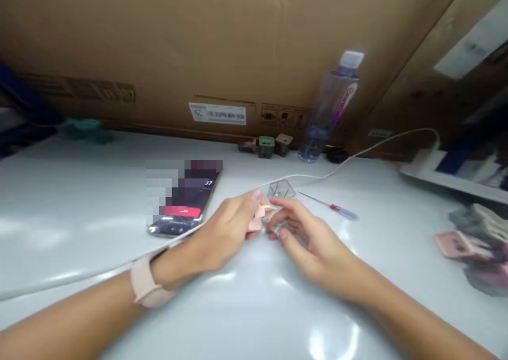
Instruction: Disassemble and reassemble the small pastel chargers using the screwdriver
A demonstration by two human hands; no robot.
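Note:
My left hand (pixel 224 227), with a pale watch strap (pixel 145 283) on its wrist, grips a small pink plastic part (pixel 257 219) between thumb and fingers. Close beside it, my right hand (pixel 307 233) has its fingers curled around a small, clear-looking piece (pixel 280 226), blurred and partly hidden by the fingers. Just beyond the fingertips lies a transparent square cover (pixel 281 189) on the white table. A thin screwdriver (pixel 337 208) with a red and clear handle rests to the right of it.
A phone (pixel 190 201) lies left of my hands, with a white cable (pixel 325 177) running across the table. Small green (pixel 266 147) and grey cubes (pixel 283 145) and a water bottle (pixel 329 108) stand before a cardboard box (pixel 166 42). Pink and grey parts (pixel 476 243) are piled at right.

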